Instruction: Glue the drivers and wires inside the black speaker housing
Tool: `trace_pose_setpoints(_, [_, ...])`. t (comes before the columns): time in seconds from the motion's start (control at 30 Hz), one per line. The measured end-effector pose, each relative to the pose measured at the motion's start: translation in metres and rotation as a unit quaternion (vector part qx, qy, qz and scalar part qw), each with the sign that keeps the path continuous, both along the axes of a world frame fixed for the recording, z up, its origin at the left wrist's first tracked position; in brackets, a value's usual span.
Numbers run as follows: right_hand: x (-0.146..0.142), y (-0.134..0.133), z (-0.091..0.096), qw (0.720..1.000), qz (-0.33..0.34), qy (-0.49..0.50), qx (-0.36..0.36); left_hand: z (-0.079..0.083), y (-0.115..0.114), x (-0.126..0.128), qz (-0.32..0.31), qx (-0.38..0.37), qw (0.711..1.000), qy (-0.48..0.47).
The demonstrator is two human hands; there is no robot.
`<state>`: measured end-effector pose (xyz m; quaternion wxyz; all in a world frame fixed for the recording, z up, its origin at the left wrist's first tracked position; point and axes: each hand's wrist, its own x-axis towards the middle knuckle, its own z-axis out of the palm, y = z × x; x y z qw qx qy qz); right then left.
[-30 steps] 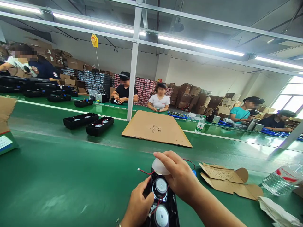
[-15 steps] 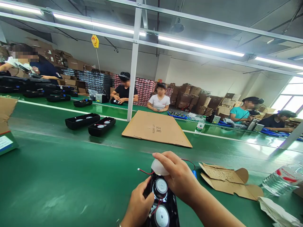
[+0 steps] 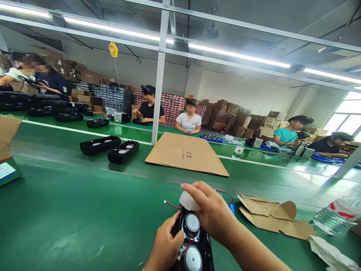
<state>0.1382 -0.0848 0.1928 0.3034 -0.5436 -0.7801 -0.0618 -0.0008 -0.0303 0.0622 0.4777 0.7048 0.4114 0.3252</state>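
A black speaker housing (image 3: 207, 248) with two round silver-backed speakers (image 3: 193, 223) and thin red and black wires lies in front of me, its near end cut off by the frame. My left hand (image 3: 166, 241) grips its left side, thumb over the edge beside the speakers. At the far end, my right hand (image 3: 210, 205) holds a whitish, translucent rounded piece (image 3: 188, 200), fingers laid over its top. A wire with a small white plug (image 3: 165, 202) sticks out to the left. Just beyond my right hand, a blue part (image 3: 231, 209) with a red wire is partly hidden.
Two black housings with speakers (image 3: 123, 152) lie on the green belt (image 3: 70, 165). Flat cardboard (image 3: 186, 154) lies ahead, by a metal post (image 3: 158, 94). Torn cardboard (image 3: 270, 214), a large water bottle (image 3: 337, 214) and white tissue (image 3: 332, 252) are at right. Co-workers sit opposite.
The two housings on the belt have shifted slightly right. A co-worker in black has lifted one hand. My hands and the speaker housing have barely moved.
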Motion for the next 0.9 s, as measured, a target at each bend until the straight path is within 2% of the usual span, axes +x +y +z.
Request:
trace_pose_setpoints(0.53, [0.003, -0.01, 0.0, 1.0, 0.011, 0.02, 0.011, 0.0, 0.002, 0.0, 0.005, -0.018, 1.0, -0.01])
trace_pose_setpoints(0.7, [0.006, -0.013, 0.0, 1.0, -0.003, 0.024, 0.004, 0.005, 0.002, -0.001, 0.0, -0.024, 1.0, -0.013])
trace_pose_setpoints(0.9, [0.013, -0.012, -0.001, 0.999, -0.027, 0.03, 0.021, 0.003, 0.002, -0.002, 0.006, -0.029, 0.999, -0.025])
